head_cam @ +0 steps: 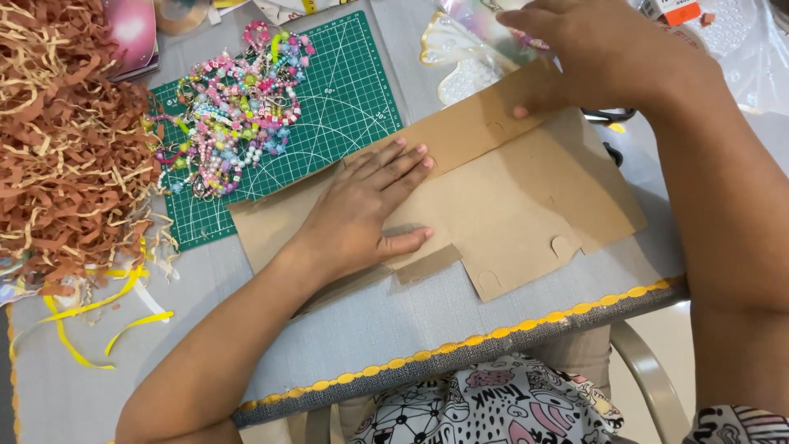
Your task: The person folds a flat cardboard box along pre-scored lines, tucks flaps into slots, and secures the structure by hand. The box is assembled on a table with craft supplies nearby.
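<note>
Bright, even light throughout, soft shadows beneath the hands, sharp focus, slight glare at the top right.

Work surface: table covered in grey woven cloth with a yellow scalloped trim along the near edge. Lying directly on it: a flat brown unfolded cardboard box blank at centre, a green gridded cutting mat just behind and partly under the blank, and a heap of brown and tan shredded paper at left. Loose yellow ribbon strips lie near the heap's front edge.
</note>
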